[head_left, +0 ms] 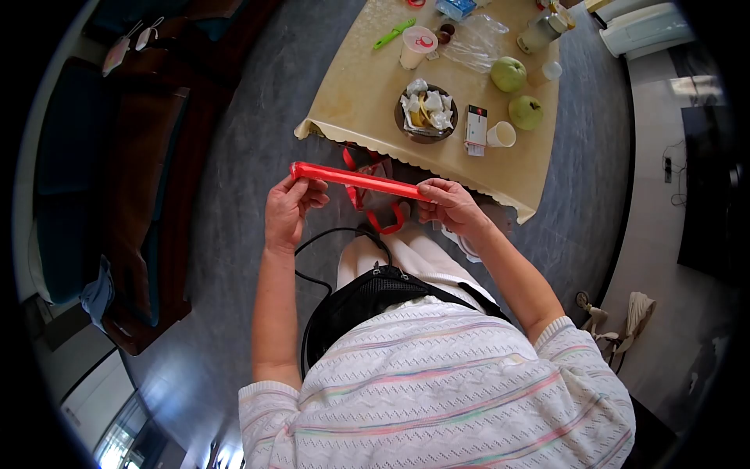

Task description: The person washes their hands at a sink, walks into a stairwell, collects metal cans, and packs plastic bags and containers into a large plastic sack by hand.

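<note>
A flat, shiny red strip (361, 179) is stretched between my two hands, running slightly downward to the right. My left hand (291, 209) pinches its left end, where a small bit sticks up past the fingers. My right hand (455, 207) grips the other end between thumb and fingers. Below and behind the strip, red loops (385, 225) like bag handles hang near the floor, partly hidden by the strip and my hands. Whether the strip is ribbon or folded plastic I cannot tell.
Ahead stands a table with a tan cloth (351, 94). On it are a bowl of scraps (426, 113), a lidded cup (418, 47), a small box (476, 130), a paper cup (501, 134) and green fruits (525, 112). A dark wooden sofa (144, 195) is at left.
</note>
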